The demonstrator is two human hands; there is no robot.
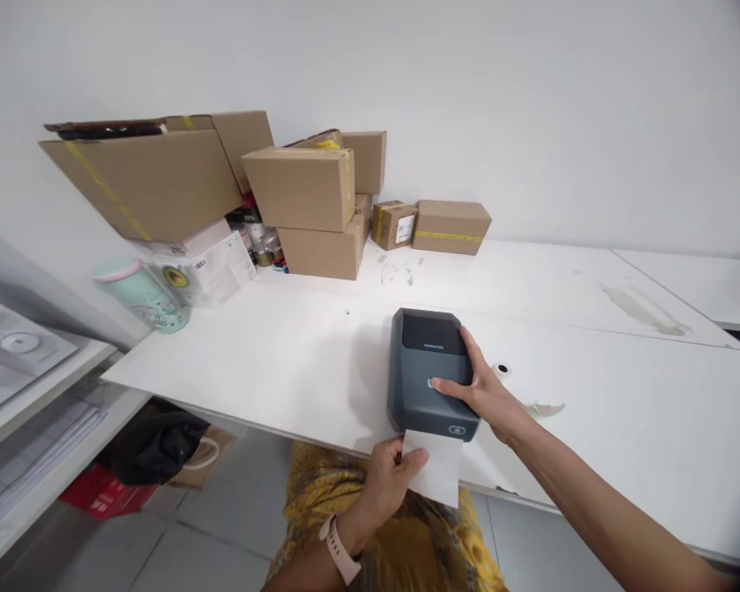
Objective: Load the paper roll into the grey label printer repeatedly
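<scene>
With fingers and thumb of the left hand [390, 477] closed, pinching white paper [442, 470] at the near end of a dark printer [423, 409], near the front of the table [271, 362]; with the right hand [486, 393] spread wide, touching the printer's top and right side; far left, stacked cardboard boxes [321, 255].

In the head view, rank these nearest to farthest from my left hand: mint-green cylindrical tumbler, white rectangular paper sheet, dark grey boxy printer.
1. White paper sheet: held in your left hand.
2. Dark grey printer: just ahead, slightly right.
3. Mint-green tumbler: well to the left.
</scene>
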